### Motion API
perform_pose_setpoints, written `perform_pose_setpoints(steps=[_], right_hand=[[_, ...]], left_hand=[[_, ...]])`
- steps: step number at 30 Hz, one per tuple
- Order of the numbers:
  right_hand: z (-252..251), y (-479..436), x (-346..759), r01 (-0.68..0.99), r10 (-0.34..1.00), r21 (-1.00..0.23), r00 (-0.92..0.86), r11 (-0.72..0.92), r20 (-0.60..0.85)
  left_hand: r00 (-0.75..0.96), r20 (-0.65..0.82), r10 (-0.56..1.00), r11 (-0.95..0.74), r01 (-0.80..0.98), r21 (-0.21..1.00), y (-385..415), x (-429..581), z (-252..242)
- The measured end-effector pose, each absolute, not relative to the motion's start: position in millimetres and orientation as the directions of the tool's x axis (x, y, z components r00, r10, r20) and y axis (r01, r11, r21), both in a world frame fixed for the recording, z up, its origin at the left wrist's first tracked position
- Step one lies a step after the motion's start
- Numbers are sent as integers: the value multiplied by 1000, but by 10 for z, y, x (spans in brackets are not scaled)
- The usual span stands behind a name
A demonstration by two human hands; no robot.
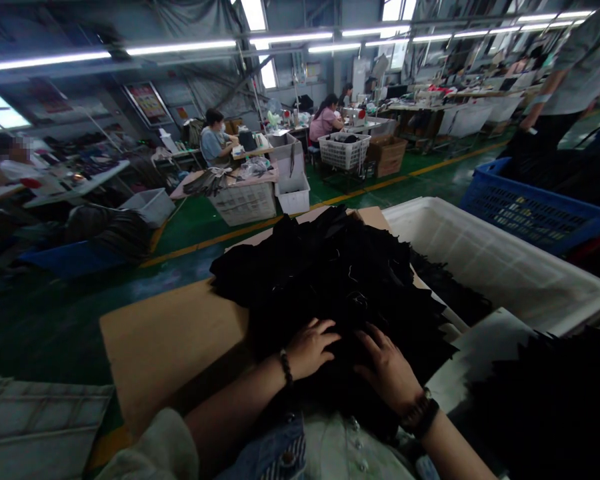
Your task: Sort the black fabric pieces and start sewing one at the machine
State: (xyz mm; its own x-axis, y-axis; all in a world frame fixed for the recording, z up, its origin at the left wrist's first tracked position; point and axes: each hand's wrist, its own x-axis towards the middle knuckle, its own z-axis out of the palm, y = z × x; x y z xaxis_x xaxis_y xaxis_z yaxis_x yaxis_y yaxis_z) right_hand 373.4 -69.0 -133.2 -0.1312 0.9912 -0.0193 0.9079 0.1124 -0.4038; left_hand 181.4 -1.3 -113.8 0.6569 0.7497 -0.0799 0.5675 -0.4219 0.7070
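A big heap of black fabric pieces (325, 267) fills the cardboard box (180, 327) in front of me, with a few pale loose threads on top. On the near side of the heap lies my left hand (313, 348), its fingers spread over the cloth. Just to its right, my right hand (387, 367) also rests on the black fabric with fingers apart. Neither hand grips anything that I can see. Both wrists wear dark bracelets. The fabric is so dark that single pieces under the fingers cannot be told apart.
At right stands a white plastic tub (520, 260) holding more black pieces, with a blue crate (525, 207) behind it. Another dark pile (555, 400) sits at lower right. Several people work at sewing tables beyond the yellow floor line (215, 238). A person (575, 73) stands at upper right.
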Motion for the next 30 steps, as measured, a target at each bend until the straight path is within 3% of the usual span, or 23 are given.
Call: perform_pose_setpoints(steps=[3,7,9,12,15,17,19,21,26,30], right_hand=[[-1175,-893,3742,821,954,-557,-255,125,-161],[-1097,-1161,3748,677,809,-730,-480,94,-340],[-1127,-1161,3759,699,878,-711,-383,73,-286],[-1231,-996,3755,814,976,-568,-201,119,-85],[-1361,-809,3703,881,958,-417,-277,224,-70],[-1423,-746,3663,895,945,-373,-306,244,-114],[-1445,-733,3637,904,945,-360,-296,230,-140],[-1425,-740,3625,907,945,-367,-282,206,-168],[-1287,-711,3612,897,940,-415,-261,152,-218],[-1258,-645,3605,879,971,-445,-229,173,-74]], left_hand=[[679,-134,722,-511,653,559,-22,1911,-1306],[656,-157,738,-498,687,529,-95,1872,-1416],[657,-167,735,-491,686,537,-96,1852,-1406],[704,-180,687,-516,646,562,31,1859,-1328],[749,-136,648,-530,572,626,364,1923,-1179],[713,-3,701,-540,534,651,673,2005,-1057],[645,172,745,-579,496,647,992,2112,-955],[622,258,739,-612,461,642,1266,2219,-904],[623,237,746,-610,497,617,1595,2338,-952],[654,243,716,-649,496,577,1616,2295,-937]])
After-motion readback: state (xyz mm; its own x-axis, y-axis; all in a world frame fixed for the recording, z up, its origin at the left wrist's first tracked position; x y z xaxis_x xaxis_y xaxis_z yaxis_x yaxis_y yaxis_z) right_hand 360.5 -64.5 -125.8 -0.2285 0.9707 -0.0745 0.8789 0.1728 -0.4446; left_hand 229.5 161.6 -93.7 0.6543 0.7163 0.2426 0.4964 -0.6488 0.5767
